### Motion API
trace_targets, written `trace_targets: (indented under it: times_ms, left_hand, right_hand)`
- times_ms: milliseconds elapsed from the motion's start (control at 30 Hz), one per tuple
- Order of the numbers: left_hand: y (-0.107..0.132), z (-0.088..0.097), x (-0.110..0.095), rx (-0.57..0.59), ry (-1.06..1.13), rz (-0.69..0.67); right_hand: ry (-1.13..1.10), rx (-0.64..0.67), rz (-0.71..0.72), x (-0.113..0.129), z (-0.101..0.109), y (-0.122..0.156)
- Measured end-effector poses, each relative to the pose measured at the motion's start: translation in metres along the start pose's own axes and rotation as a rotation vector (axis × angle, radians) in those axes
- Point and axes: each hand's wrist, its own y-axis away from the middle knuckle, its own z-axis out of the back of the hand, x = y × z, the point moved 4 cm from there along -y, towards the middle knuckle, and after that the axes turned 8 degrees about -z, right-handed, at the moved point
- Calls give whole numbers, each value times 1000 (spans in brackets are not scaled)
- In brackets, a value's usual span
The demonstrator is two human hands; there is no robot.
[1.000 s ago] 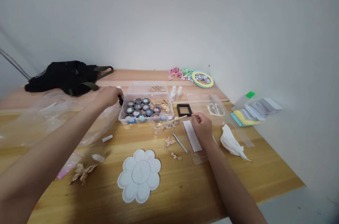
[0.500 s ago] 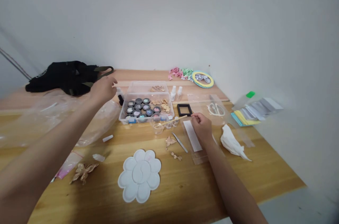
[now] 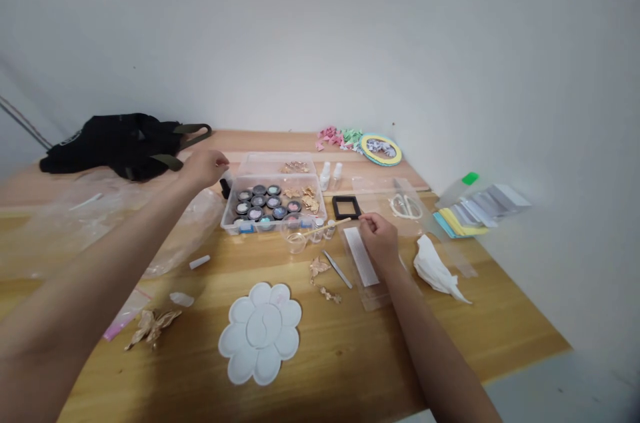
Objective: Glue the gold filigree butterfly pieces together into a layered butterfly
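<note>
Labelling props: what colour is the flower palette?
The palette is white, best seen in the head view.

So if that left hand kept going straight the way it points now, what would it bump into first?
The left hand would probably meet the clear plastic box lid first, though depth is hard to judge from this view.

plastic box (image 3: 273,228), apparently blocking right hand (image 3: 379,240)

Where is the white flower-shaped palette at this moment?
In the head view, the white flower-shaped palette lies on the wooden table, in front of the clear plastic box, left of the right forearm.
</note>
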Motion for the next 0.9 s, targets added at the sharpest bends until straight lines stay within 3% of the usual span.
trace_targets:
  times_ms: [167,267,400,567,900]
  left_hand:
    - [4,3,-4,-2,13,-1]
    - [11,13,-6,-19,9,76]
    - [20,20,-9,113,-46,182]
    - [27,11,-14,205,-29,178]
    - [29,2,-12,191,-59,213]
  right_hand:
    - [0,-1,4,0,1,0]
    - [0,1,2,0,1,0]
    - [3,0,1,-1,0,0]
    - [-5,0,4,-1,0,0]
    - [-19,9,8,-2,0,1]
